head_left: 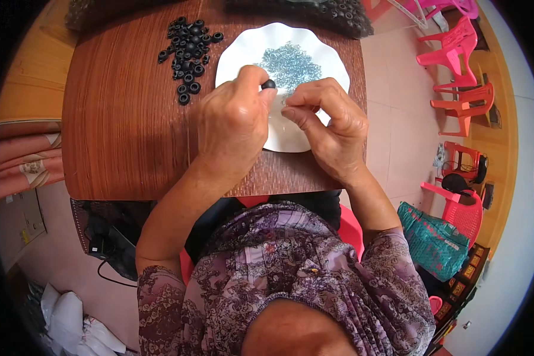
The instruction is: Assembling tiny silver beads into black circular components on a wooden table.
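Note:
My left hand (234, 121) hovers over a white scalloped plate (243, 50) and pinches a small black rubber ring (269, 84) between thumb and forefinger. My right hand (329, 121) is just beside it, fingertips pinched on a tiny metal piece (288, 111) that is barely visible. A heap of small shiny metal parts (289, 62) lies on the far half of the plate. A pile of several black rubber rings (187, 53) sits on the brown wooden table (124, 118) to the left of the plate.
A dark bag of more black rings (332, 15) lies at the table's far edge. Pink and red plastic chairs (460, 65) stand to the right, and a teal woven basket (436, 240) sits lower right. Folded cloth (24, 160) lies at left.

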Demonstrator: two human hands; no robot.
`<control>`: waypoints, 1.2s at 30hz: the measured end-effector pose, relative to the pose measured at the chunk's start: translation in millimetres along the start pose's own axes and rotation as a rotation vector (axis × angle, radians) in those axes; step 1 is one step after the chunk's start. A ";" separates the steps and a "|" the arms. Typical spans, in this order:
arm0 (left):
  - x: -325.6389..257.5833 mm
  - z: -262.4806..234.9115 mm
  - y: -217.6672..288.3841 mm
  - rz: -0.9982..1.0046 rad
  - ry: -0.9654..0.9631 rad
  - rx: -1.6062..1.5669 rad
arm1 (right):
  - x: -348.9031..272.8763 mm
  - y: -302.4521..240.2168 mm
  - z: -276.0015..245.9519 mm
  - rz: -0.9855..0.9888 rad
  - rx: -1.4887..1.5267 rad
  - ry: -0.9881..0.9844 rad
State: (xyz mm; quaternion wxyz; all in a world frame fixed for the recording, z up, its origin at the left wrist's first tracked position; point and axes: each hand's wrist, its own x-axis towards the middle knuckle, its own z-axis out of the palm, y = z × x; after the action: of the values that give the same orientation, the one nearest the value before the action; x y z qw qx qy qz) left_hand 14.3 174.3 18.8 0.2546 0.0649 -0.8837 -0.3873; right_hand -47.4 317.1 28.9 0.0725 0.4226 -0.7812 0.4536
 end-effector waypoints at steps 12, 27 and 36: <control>-6.3 -11.6 -4.3 -0.350 -0.014 -0.896 | 5.2 -11.5 -5.1 0.388 0.436 0.029; -29.9 -20.3 -4.4 -0.504 -0.030 -1.412 | 15.9 -35.9 -2.8 0.132 0.342 -0.066; -37.9 -25.5 -2.9 -0.659 0.003 -1.647 | 6.3 -45.6 14.0 -0.060 0.121 0.017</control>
State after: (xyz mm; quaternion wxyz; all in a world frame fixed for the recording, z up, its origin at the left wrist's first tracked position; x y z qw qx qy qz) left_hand 59.5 167.5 16.1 0.0972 0.1128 -0.2606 -0.9539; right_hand -14.6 292.0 53.5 0.0671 0.4457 -0.7387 0.5012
